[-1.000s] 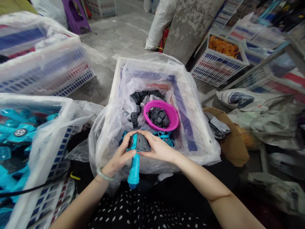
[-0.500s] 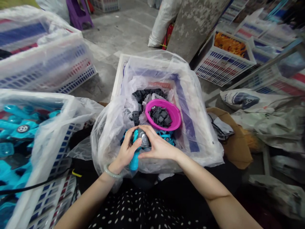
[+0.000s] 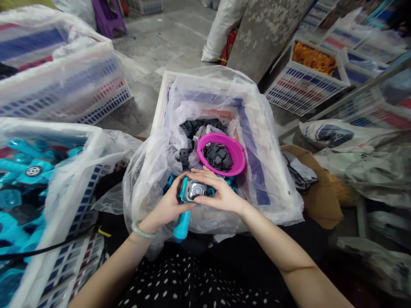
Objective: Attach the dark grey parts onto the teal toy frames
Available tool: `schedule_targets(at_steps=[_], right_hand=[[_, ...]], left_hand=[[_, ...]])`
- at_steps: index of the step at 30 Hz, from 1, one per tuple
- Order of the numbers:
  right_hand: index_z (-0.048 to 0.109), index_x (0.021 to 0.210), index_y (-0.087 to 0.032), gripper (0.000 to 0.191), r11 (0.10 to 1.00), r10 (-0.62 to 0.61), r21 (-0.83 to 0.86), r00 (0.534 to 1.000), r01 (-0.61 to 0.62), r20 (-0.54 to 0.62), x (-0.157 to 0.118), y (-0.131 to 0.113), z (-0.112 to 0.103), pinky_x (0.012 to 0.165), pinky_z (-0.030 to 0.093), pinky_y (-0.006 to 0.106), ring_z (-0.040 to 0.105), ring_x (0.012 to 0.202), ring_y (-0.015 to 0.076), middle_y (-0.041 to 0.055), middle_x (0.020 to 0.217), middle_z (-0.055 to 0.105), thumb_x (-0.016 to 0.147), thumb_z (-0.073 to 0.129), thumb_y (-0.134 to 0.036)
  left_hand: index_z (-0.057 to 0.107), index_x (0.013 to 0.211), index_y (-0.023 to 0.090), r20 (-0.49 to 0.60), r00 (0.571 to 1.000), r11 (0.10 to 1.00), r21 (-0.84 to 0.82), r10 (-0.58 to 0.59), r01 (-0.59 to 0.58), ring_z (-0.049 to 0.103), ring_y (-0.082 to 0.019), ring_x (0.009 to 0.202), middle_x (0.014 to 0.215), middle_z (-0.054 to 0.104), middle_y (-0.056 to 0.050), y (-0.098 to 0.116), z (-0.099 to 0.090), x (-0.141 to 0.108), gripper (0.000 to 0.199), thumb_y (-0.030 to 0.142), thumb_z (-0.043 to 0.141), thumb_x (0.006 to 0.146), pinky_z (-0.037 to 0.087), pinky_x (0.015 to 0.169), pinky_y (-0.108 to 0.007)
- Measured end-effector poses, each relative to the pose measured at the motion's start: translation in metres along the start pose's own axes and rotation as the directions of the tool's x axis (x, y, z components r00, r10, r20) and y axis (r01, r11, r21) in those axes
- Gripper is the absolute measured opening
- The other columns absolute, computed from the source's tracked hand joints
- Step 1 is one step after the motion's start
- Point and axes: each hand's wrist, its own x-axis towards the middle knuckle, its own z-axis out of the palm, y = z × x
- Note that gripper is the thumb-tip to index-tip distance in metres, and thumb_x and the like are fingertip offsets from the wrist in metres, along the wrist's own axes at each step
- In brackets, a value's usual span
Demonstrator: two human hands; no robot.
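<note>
Both my hands are wrapped round a teal toy part (image 3: 182, 222) with a grey, rounded-square piece (image 3: 195, 190) on its upper side. My left hand (image 3: 170, 203) grips it from the left, and a teal handle sticks out below, toward me. On the right side, the fingers of my right hand (image 3: 218, 190) curl over the top, with the thumb at the lower edge of the grey piece. Just beyond my hands, a magenta bowl (image 3: 238, 157) holds small dark pieces (image 3: 218, 156). More dark parts (image 3: 205, 125) lie behind it in the plastic-lined crate (image 3: 279, 188).
At the left, a crate (image 3: 69, 214) holds teal toy parts (image 3: 21, 171), with another lined crate (image 3: 64, 85) behind it. A crate of orange parts (image 3: 313, 57) stands at the back right near a pillar (image 3: 266, 34). Cardboard (image 3: 324, 205) and plastic bags (image 3: 359, 167) lie at the right.
The toy part has turned so its grey face shows more fully. My left thumb has moved off the grey piece to below it, and my right thumb now touches its lower edge.
</note>
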Motion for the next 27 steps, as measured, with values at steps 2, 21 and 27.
schedule_targets(at_steps=[2, 21, 27], right_hand=[[0.045, 0.156, -0.026, 0.071, 0.992, -0.058, -0.112, 0.998, 0.061, 0.037, -0.002, 0.001, -0.001, 0.126, 0.027, 0.058, 0.045, 0.148, 0.0306, 0.0135, 0.149, 0.058, 0.094, 0.07, -0.049], [0.047, 0.155, -0.03, 0.061, 0.987, 0.008, 0.158, 0.99, 0.014, -0.139, 0.001, 0.008, 0.031, 0.126, 0.033, 0.045, 0.039, 0.152, 0.0256, 0.01, 0.161, 0.044, 0.098, 0.066, -0.039], [0.033, 0.161, -0.025, 0.089, 0.797, 0.331, 0.54, 0.943, -0.27, -0.018, -0.001, 0.01, 0.031, 0.123, 0.036, 0.049, 0.045, 0.148, 0.0308, 0.0139, 0.161, 0.042, 0.088, 0.072, -0.059]], left_hand=[[0.038, 0.153, 0.023, -0.053, 0.999, 0.999, 0.038, 0.005, -0.003, 0.037, -0.036, 0.15, 0.161, 0.04, -0.016, -0.002, 0.001, 0.0, 0.092, 0.026, 0.085, 0.074, 0.028, 0.126, -0.052], [0.049, 0.144, 0.025, -0.266, 0.964, 0.995, -0.098, -0.002, -0.025, 0.04, -0.03, 0.149, 0.156, 0.047, -0.01, -0.001, 0.017, 0.0, 0.06, 0.054, 0.062, 0.094, 0.033, 0.124, -0.045], [0.042, 0.146, 0.024, -0.226, 0.961, 0.982, -0.071, 0.156, -0.176, 0.051, -0.032, 0.136, 0.146, 0.048, -0.014, 0.001, 0.014, -0.002, 0.07, 0.058, 0.066, 0.09, 0.043, 0.116, -0.048]])
